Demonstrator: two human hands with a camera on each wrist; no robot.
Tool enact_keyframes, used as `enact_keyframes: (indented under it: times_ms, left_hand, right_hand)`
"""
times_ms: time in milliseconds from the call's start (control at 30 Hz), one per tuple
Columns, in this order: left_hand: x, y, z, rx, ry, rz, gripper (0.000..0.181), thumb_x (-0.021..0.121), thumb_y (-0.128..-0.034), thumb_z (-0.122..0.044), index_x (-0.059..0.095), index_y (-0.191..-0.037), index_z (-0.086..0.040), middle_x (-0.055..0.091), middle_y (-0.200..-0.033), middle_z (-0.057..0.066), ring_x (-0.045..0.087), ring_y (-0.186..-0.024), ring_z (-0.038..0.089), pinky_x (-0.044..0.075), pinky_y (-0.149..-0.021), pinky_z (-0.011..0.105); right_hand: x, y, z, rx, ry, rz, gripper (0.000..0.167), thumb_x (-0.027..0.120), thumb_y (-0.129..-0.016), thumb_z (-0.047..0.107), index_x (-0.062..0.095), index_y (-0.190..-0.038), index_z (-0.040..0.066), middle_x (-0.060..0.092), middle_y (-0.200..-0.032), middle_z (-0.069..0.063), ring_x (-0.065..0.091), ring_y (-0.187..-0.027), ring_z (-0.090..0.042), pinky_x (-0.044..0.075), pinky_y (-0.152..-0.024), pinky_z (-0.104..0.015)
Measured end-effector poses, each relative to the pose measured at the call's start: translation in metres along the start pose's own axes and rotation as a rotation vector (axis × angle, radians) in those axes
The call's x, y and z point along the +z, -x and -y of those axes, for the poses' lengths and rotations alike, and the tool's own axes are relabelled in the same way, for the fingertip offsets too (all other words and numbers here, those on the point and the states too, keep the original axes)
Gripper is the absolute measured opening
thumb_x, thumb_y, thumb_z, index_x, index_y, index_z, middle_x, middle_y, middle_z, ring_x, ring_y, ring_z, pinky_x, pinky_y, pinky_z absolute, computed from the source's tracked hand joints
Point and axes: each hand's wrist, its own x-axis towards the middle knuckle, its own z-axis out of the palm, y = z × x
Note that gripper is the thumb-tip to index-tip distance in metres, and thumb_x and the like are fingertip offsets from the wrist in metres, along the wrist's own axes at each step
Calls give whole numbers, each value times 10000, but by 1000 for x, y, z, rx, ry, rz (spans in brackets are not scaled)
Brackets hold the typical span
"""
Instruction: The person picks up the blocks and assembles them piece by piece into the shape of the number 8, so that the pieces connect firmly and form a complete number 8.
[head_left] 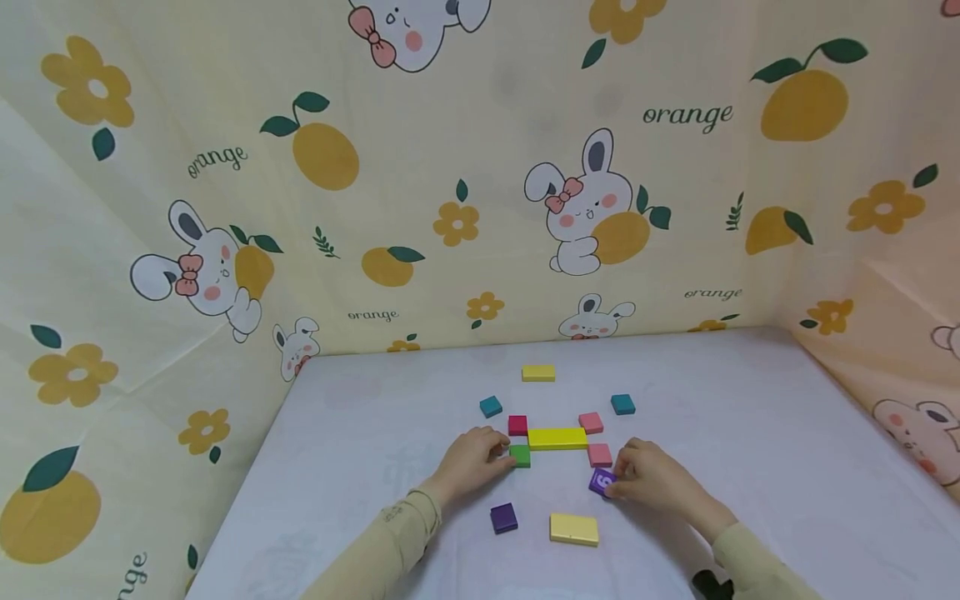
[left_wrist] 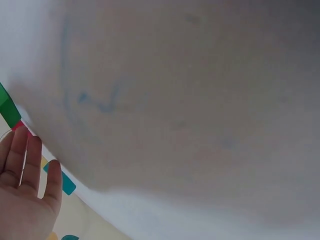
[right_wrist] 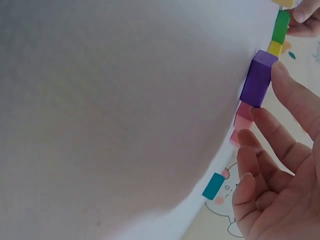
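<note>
Taking the bar on the desk as our clock's centre, we see the left hand between eight and nine, its relaxed fingers touching the green block, at eight, without closing round it. The right hand, between three and four, pinches the purple block between thumb and forefinger (we see its other fingers bent loosely alongside). That block lies at four, just beside the pink block. Both forearms slant inward toward the bar.
</note>
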Motion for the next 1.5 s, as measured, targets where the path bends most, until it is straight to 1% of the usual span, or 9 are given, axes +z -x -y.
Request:
enact_keyframes:
  times_ms: [267, 433, 567, 700, 800, 1000, 1133, 1233, 1500]
  left_hand:
    - [2, 8, -4, -18, 9, -36, 460, 630, -861, -363, 562, -1232, -101, 621, -975, -18, 526, -827, 88, 482, -796, 267]
    - [-3, 19, -11, -43, 27, -11, 434, 622, -868, -352, 568, -1228, -115, 623, -1003, -26, 545, -881, 94, 487, -828, 280]
    - [-6, 29, -12, -11, 30, -9, 482, 623, -866, -367, 536, -1263, -106, 618, -992, -24, 511, -834, 71, 470, -794, 247]
    - [-10, 39, -10, 37, 28, -29, 533, 626, -862, -374, 502, -1292, -84, 612, -975, -14, 475, -784, 52, 441, -738, 218]
    - [-13, 47, -8, 57, 16, -23, 519, 628, -858, -381, 521, -1267, -81, 612, -958, -18, 479, -781, 47, 442, -742, 230]
    - [-18, 60, -6, 34, 21, 65, 512, 630, -842, -443, 556, -1225, -112, 605, -945, -42, 483, -799, 39, 458, -795, 267]
    - [-18, 66, -5, 50, -1, 100, 520, 641, -814, -491, 577, -1191, -138, 602, -937, -66, 505, -817, 35, 458, -815, 277]
    - [-16, 69, -4, 72, -34, 110, 512, 642, -796, -521, 588, -1160, -164, 601, -940, -84, 524, -836, 31, 456, -809, 267]
    - [-14, 74, 0, 128, -82, 95, 427, 675, -767, -519, 626, -1031, -187, 600, -934, -97, 522, -845, 26, 448, -771, 237]
  right_hand:
    - [1, 1, 3, -26, 17, -31, 224, 808, -677, 291, 635, -725, 156, 572, -890, 9, 480, -791, -148, 473, -712, -326]
    - [1, 1, 5, -26, 33, -36, 220, 812, -671, 285, 635, -712, 162, 570, -866, 18, 479, -779, -142, 466, -716, -315]
    - [1, 1, 7, -24, 41, -37, 225, 810, -670, 293, 632, -700, 160, 570, -860, 17, 474, -775, -144, 451, -703, -308]
    - [-1, 2, 8, -24, 43, -33, 231, 804, -677, 310, 639, -713, 152, 573, -869, 10, 468, -772, -146, 445, -684, -304]
    - [-1, 1, 9, -16, 43, -27, 233, 802, -682, 310, 642, -720, 146, 567, -853, 7, 462, -759, -146, 436, -670, -295]
    - [-1, 1, 11, -9, 45, -23, 230, 802, -683, 306, 648, -724, 140, 558, -832, 8, 458, -750, -147, 435, -668, -288]
    - [-1, 1, 11, -19, 52, -26, 237, 800, -685, 321, 656, -732, 140, 567, -838, 13, 463, -756, -144, 444, -665, -297]
    - [0, 1, 10, -21, 64, -32, 230, 798, -685, 323, 657, -728, 146, 574, -839, 17, 467, -755, -140, 443, -669, -296]
    - [0, 0, 12, -20, 68, -27, 233, 793, -693, 330, 660, -739, 144, 575, -841, 22, 463, -758, -143, 441, -668, -297]
